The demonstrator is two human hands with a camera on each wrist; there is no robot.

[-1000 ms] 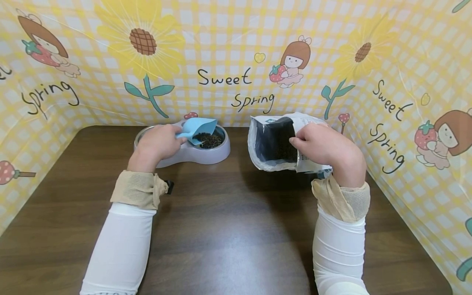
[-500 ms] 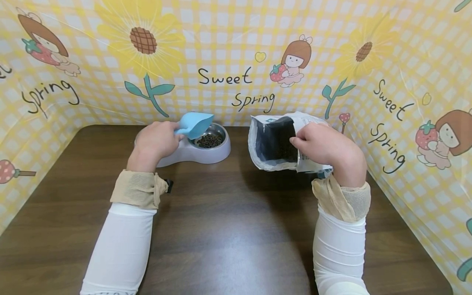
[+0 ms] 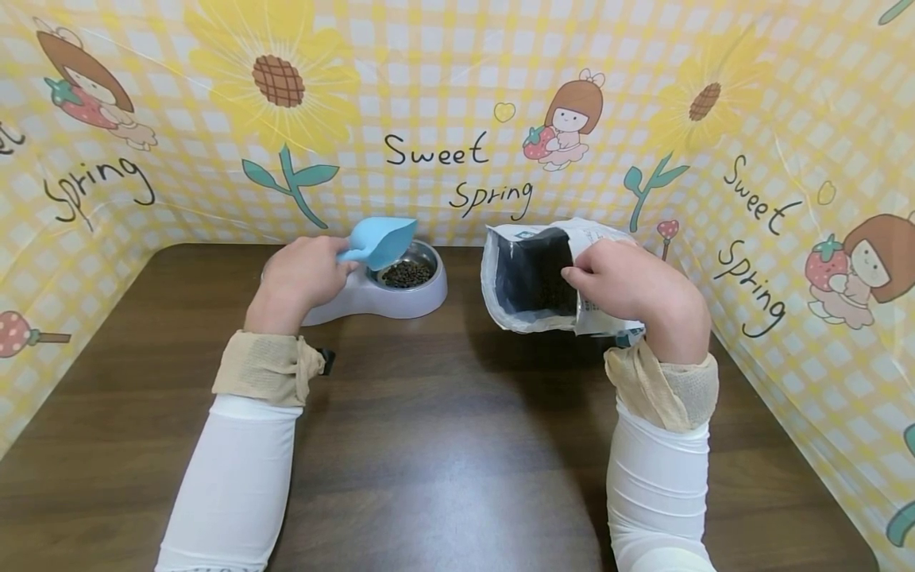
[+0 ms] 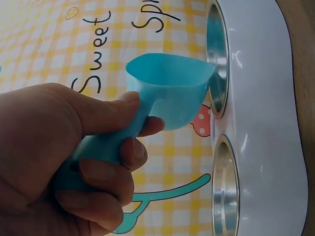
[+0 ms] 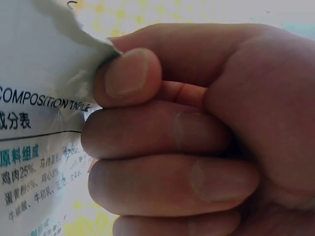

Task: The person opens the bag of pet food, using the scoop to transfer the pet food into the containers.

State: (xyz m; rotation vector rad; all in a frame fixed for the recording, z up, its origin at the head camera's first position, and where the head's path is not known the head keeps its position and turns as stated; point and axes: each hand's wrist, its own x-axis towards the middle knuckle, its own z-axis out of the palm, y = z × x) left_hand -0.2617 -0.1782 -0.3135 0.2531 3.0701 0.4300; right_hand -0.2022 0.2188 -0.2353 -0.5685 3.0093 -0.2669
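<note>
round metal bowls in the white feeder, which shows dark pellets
The round metal bowl nearer the open white bag; in the head view, the other bowl is mostly behind the left hand.

Light-blue scoop (image 3: 381,240), yellow-checked backdrop (image 3: 429,71)

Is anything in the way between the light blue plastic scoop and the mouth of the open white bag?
Nothing visible stands between the scoop and the bag; the round steel bowl of small dark pellets appears to sit below that path.
</note>
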